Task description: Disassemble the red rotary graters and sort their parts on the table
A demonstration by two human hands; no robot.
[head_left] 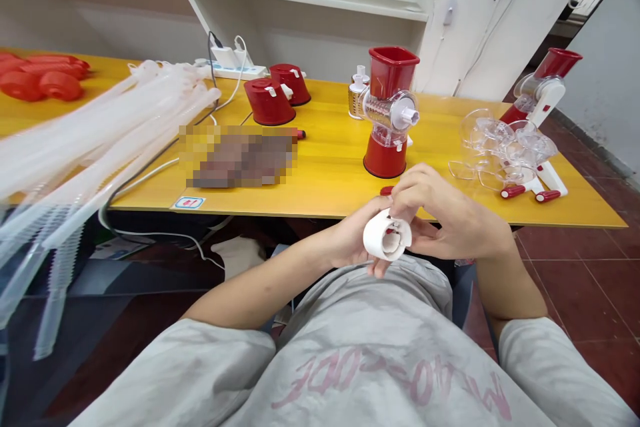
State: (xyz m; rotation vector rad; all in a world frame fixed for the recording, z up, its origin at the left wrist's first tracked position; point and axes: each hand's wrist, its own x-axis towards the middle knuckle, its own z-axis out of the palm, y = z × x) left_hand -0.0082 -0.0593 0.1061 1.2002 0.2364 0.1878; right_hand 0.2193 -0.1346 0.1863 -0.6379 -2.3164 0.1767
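I hold a small white round plastic part (pixel 386 236) with a hollow middle in front of my chest, just off the near edge of the yellow table (pixel 330 167). My left hand (pixel 356 240) cups it from below and behind. My right hand (pixel 440 213) is curled over it from the right, its fingertips pinching the part's top edge, where a bit of red shows. An assembled red and clear rotary grater (pixel 390 113) stands on the table just beyond my hands.
Two red bases (pixel 277 95) and a white power strip (pixel 235 63) sit further back. Clear plastic parts and red-tipped handles (pixel 510 153) lie at the right, with another grater (pixel 543 87). Long translucent tubes (pixel 90 140) slant across the left; red lids (pixel 43 77) lie far left.
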